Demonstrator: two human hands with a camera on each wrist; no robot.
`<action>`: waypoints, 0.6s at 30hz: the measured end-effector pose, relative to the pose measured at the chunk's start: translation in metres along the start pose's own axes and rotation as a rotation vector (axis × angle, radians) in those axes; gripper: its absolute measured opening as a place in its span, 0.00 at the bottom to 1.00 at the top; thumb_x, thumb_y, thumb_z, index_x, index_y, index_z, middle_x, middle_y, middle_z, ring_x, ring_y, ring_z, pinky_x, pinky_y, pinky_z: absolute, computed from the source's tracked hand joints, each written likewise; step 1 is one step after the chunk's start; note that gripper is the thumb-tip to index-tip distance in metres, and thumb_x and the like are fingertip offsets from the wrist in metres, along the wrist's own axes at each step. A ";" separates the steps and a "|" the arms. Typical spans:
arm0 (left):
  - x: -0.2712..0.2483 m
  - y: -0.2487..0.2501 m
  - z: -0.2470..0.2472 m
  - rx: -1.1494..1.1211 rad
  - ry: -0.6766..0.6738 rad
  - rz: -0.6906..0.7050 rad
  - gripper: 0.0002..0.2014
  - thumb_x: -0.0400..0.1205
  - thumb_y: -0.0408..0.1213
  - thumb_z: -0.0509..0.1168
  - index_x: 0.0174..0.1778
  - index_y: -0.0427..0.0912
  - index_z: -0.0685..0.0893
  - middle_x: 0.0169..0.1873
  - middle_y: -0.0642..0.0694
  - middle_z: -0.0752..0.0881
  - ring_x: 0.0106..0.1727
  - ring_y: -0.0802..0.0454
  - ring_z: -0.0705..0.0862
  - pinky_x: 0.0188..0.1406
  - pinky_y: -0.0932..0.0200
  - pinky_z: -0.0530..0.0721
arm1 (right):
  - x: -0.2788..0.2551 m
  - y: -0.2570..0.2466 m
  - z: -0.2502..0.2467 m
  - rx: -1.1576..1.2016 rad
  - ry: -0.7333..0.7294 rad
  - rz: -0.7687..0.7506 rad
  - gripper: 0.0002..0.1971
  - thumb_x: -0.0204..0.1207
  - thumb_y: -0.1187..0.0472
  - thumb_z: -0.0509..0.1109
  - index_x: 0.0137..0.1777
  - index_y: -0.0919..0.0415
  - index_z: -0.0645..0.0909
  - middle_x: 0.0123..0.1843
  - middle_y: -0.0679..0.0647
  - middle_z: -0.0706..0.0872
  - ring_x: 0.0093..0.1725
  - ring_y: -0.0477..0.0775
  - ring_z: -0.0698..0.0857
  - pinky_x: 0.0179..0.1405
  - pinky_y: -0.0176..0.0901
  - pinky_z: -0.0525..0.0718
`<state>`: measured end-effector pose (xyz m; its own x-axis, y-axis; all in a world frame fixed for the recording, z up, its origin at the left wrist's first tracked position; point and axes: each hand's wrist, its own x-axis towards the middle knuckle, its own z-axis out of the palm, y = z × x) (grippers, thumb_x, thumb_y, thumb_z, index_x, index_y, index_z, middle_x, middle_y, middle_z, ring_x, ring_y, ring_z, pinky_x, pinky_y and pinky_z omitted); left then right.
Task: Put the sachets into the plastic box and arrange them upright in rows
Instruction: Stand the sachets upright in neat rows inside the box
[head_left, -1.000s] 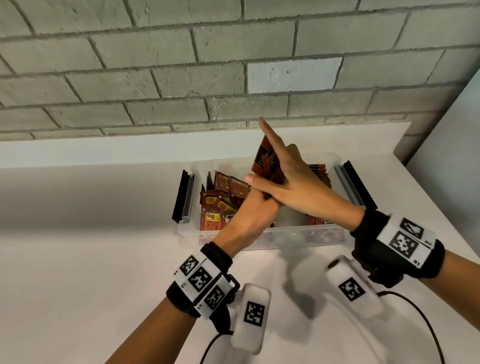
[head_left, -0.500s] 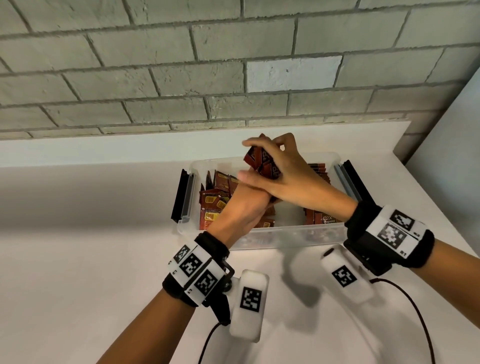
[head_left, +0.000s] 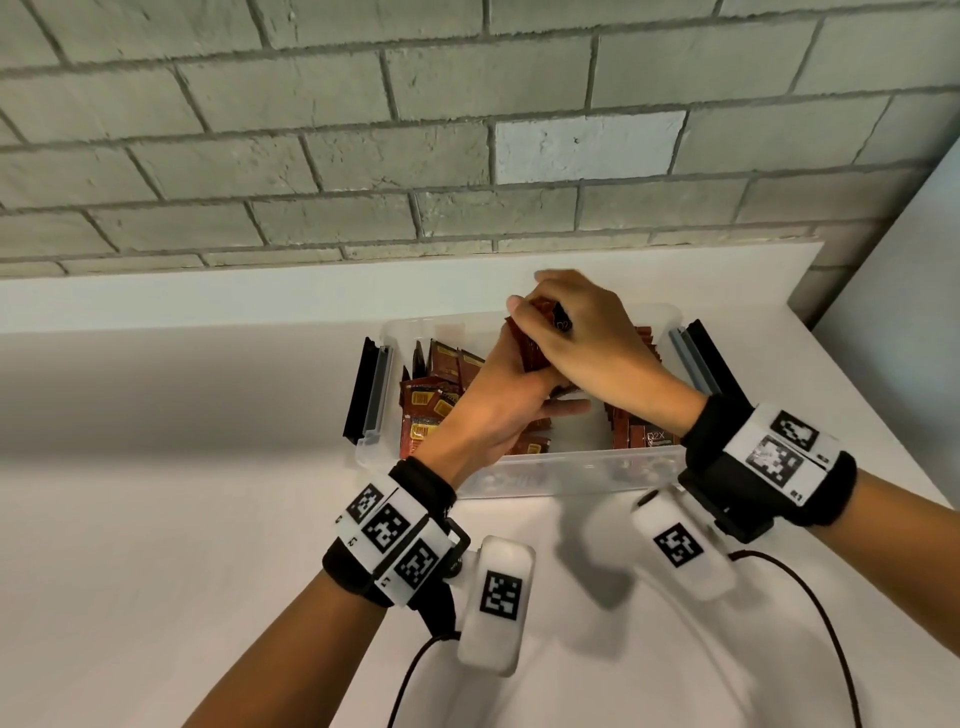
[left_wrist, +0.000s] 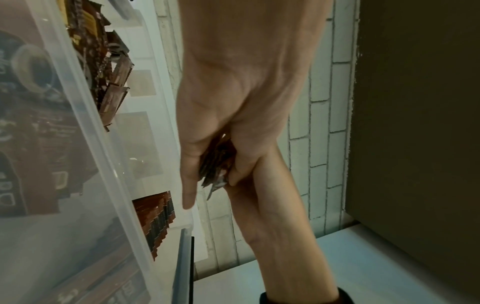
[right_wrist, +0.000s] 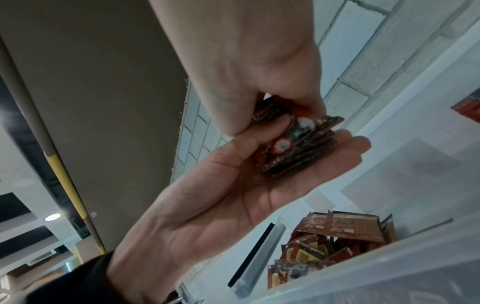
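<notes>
A clear plastic box (head_left: 571, 470) stands on the white table. Both hands hold one stack of red-brown sachets (head_left: 540, 338) above its middle. My left hand (head_left: 498, 400) lies under the stack, palm up, thumb against its side. My right hand (head_left: 587, 332) comes from above and pinches the stack's top edge. The right wrist view shows the stack (right_wrist: 298, 150) lying on the left hand's fingers (right_wrist: 337, 148). Loose sachets (head_left: 431, 410) lie jumbled in the box's left part. A row of sachets (head_left: 639, 431) stands upright at its right end.
The box has dark clip handles folded out at its left end (head_left: 369, 395) and right end (head_left: 696, 358). A brick wall (head_left: 467, 130) rises behind the table, and a white panel (head_left: 909, 291) closes the right side. Cables trail from both wrists over the table front.
The right hand's forefinger pointed straight up a second ago; it has curled down over the top of the stack. Both hands stay joined on the stack above the box.
</notes>
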<state>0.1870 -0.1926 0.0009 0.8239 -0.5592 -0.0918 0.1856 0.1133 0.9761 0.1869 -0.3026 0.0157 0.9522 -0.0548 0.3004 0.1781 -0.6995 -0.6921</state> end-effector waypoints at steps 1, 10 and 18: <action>0.000 0.000 0.000 -0.006 -0.008 -0.004 0.20 0.83 0.20 0.59 0.68 0.43 0.69 0.60 0.36 0.83 0.59 0.42 0.86 0.55 0.44 0.87 | 0.000 -0.001 0.000 0.018 -0.025 -0.012 0.18 0.80 0.46 0.63 0.55 0.60 0.84 0.62 0.52 0.82 0.60 0.48 0.81 0.58 0.34 0.76; 0.014 0.004 -0.009 0.069 -0.058 -0.042 0.16 0.81 0.20 0.61 0.65 0.30 0.77 0.60 0.36 0.84 0.63 0.45 0.84 0.64 0.53 0.83 | 0.016 0.002 -0.014 -0.092 -0.231 0.027 0.15 0.79 0.45 0.65 0.55 0.56 0.77 0.52 0.54 0.72 0.49 0.51 0.77 0.42 0.25 0.71; 0.051 0.024 -0.033 0.180 -0.248 -0.196 0.15 0.82 0.23 0.63 0.65 0.27 0.78 0.60 0.31 0.84 0.62 0.42 0.84 0.61 0.57 0.84 | 0.060 0.006 -0.085 0.035 -0.947 0.175 0.21 0.79 0.56 0.68 0.71 0.51 0.68 0.66 0.52 0.81 0.66 0.51 0.81 0.63 0.40 0.79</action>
<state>0.2516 -0.1916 0.0134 0.6230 -0.7409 -0.2510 0.2115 -0.1494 0.9659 0.2238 -0.3705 0.0850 0.7684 0.4524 -0.4526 0.0075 -0.7136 -0.7005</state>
